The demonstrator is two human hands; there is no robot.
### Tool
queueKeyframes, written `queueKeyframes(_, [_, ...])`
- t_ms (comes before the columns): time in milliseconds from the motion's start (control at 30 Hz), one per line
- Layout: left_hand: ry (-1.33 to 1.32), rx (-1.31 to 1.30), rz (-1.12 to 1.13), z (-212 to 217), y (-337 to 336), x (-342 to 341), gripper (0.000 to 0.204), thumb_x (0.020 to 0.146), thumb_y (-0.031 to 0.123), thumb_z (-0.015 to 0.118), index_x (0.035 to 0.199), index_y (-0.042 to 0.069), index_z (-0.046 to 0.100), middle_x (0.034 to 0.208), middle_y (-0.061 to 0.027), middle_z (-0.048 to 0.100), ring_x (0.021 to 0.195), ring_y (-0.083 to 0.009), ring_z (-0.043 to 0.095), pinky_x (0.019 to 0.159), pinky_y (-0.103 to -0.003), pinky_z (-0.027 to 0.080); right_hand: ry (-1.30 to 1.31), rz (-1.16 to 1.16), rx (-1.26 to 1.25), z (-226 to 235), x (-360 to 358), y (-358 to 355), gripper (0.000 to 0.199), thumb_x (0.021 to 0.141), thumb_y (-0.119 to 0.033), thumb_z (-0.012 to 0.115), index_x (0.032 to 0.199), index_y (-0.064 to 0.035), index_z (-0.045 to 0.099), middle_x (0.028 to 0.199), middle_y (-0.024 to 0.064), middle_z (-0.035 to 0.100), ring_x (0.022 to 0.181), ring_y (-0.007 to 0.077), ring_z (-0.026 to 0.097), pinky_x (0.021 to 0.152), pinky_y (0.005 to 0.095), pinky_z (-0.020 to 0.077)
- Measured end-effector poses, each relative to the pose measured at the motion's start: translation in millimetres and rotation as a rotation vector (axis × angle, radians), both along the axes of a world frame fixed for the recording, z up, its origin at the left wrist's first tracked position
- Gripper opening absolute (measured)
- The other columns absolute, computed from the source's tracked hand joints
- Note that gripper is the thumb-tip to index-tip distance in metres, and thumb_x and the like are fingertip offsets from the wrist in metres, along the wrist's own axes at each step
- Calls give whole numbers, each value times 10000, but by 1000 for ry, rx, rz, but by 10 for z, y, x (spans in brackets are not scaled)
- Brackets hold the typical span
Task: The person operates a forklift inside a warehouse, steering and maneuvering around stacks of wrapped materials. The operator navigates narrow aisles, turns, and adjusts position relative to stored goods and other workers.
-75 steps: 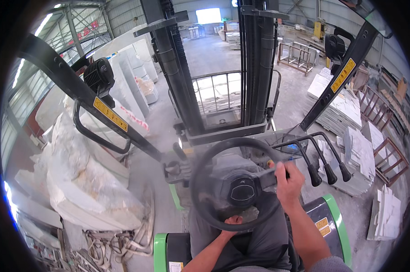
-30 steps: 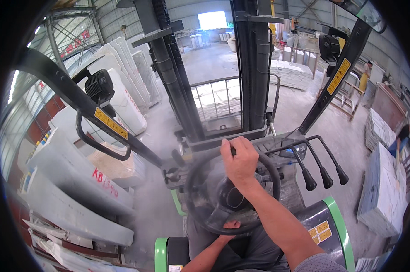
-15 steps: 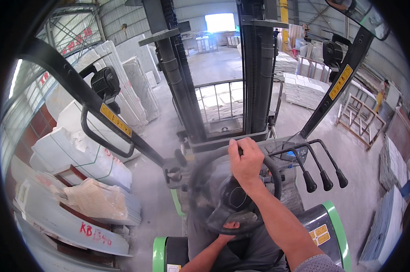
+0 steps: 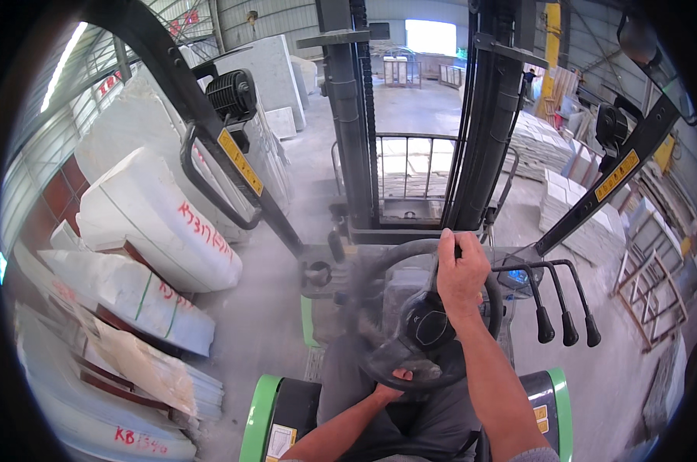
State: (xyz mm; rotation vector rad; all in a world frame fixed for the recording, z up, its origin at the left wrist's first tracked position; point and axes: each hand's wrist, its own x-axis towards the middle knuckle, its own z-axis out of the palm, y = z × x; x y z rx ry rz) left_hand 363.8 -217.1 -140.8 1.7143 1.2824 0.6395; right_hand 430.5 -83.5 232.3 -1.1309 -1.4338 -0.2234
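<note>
Stone slabs (image 4: 152,231) close left (floor ahead open), right hand (image 4: 460,269) fingers wrapped around steering wheel (image 4: 379,362) rim, left hand (image 4: 392,385) beneath.

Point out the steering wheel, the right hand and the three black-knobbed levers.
steering wheel (image 4: 379,362): head view, lower left rim.
right hand (image 4: 462,271): head view, back of hand.
levers (image 4: 569,336): head view, middle knob.

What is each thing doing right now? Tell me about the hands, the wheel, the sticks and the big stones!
Right hand: gripping the top of the wheel.
Left hand: at the wheel's lower rim, mostly hidden.
Steering wheel: held, blurred as if turning.
Levers: upright, untouched.
Mast: upright in front.
Stone blocks: stacked on the left, lying tilted.
Work lamp: unlit, as far as I can tell.
</note>
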Motion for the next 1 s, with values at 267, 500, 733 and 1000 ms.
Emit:
queueKeyframes(267, [-48,343,41,162,66,-104,374,1006,345,502,1031,28,700,1085,-241,703,1063,-426,667,946,-510,513,-90,178,24,-39,-787,31,243,889,-126,718,719,-39,567,713,134,575,685,350,589,638,465,468])
queueKeyframes(500, [23,165,-24,145,-34,-277,373,1002,343,505,1028,26,699,1077,-239,705,1054,-426,670,936,-511,517,-211,455,-32,-594,-1137,-851,246,820,-116,772,716,-76,553,705,110,548,670,343,564,624,455,446])
queueKeyframes(733, [38,88,-11,65,-132,-109,371,999,341,507,1025,23,699,1069,-237,707,1044,-426,674,927,-512,521,-269,477,-157,-936,-249,-1708,178,770,-109,810,770,-93,633,761,53,624,716,278,634,668,395,508])
queueKeyframes(1000, [54,80,47,29,-148,380,370,995,338,510,1022,20,698,1060,-234,710,1032,-425,677,916,-513,525,-303,575,-133,-1007,238,-1720,188,756,-92,809,752,-89,621,744,41,630,681,265,629,654,390,498])
